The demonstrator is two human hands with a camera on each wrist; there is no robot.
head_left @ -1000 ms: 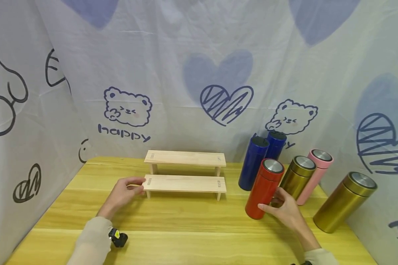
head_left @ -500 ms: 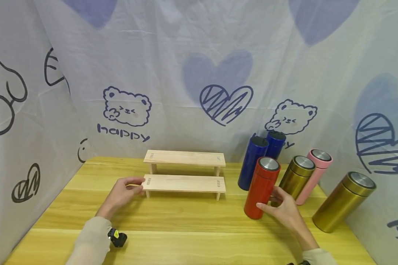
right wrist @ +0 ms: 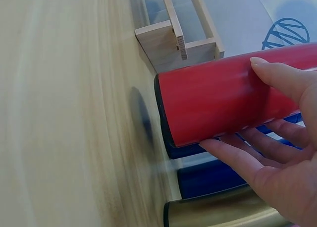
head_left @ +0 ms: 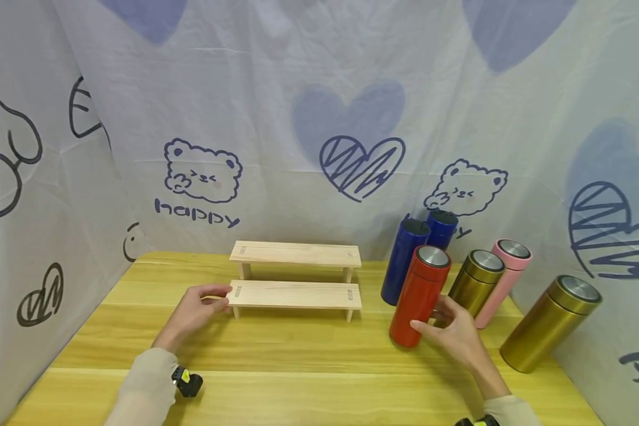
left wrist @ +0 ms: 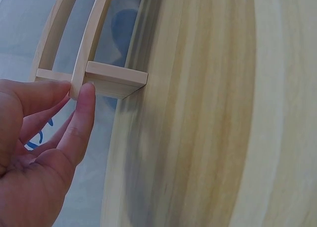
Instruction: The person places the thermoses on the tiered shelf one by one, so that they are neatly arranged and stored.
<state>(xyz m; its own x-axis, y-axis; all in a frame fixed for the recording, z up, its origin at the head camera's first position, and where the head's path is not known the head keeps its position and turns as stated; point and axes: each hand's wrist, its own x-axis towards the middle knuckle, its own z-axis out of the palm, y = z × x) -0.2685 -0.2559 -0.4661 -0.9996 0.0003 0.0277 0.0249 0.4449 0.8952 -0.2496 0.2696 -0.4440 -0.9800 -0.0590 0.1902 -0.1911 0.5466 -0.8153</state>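
Note:
My right hand [head_left: 452,331] grips a red thermos bottle [head_left: 418,302] round its lower half, thumb in front and fingers behind. In the right wrist view the base of the red thermos [right wrist: 223,98] appears a little above the table, its shadow apart from it. The bottle leans slightly and has a silver lid top. My left hand [head_left: 194,313] pinches the left end of the lower board of a two-tier wooden rack [head_left: 295,294]. In the left wrist view, the thumb and a finger of that hand [left wrist: 49,138] meet at the board's end [left wrist: 79,81].
Two blue bottles [head_left: 402,266] stand behind the red one. A gold bottle [head_left: 476,281] and a pink bottle [head_left: 503,284] stand to its right, with another gold bottle [head_left: 551,325] farther right. A printed cloth [head_left: 277,195] hangs behind the wooden table [head_left: 298,390].
The red thermos has risen slightly and shifted a little left in my right hand. My left hand stays at the rack's end.

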